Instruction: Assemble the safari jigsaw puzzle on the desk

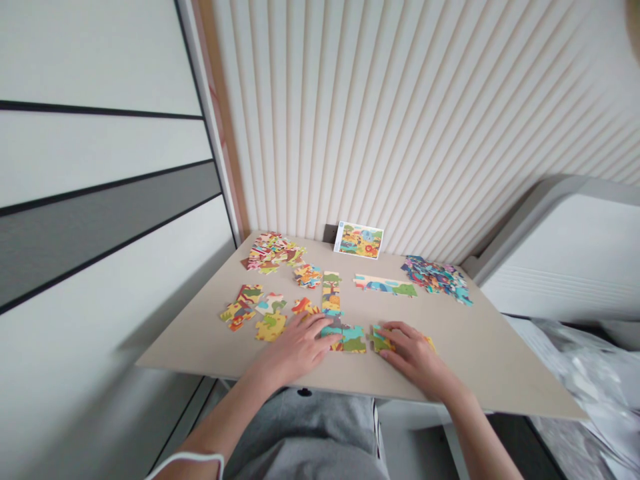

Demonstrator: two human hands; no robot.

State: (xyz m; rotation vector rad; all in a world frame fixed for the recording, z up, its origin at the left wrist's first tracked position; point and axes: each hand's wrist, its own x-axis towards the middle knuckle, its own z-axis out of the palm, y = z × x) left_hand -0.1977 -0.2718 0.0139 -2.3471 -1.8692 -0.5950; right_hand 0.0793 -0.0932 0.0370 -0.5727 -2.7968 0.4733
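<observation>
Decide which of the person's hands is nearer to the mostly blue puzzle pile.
Right. The right hand lies on the person's side of the blue pile, slightly left; the left hand is much farther left.

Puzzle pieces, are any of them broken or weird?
Nothing stands out. The pieces lie loose or joined in strips, and none looks torn, but the left hand and right hand cover some.

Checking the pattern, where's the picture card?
In the head view, the picture card is just right of centre, on the table near the pleated panel.
</observation>
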